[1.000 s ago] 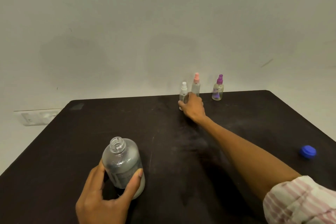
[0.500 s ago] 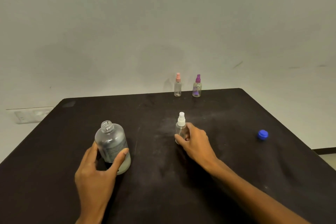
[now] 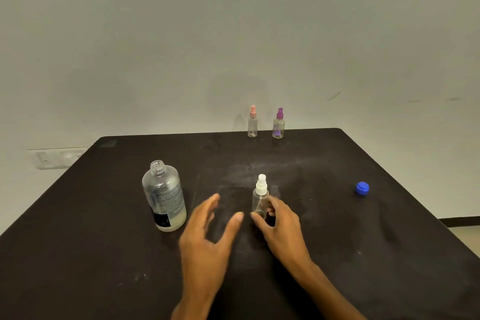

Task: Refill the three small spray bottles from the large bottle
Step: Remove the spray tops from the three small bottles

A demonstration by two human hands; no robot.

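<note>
The white-capped spray bottle (image 3: pixel 260 199) is held upright by the right hand (image 3: pixel 281 228); the left hand (image 3: pixel 207 238), spread and empty, is positioned at nine o'clock to unscrew its top.

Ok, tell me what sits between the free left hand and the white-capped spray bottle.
Nothing visible does. The left hand hovers open just left of the white-capped spray bottle, with only bare table between them. The right hand already grips the bottle from its other side.
</note>
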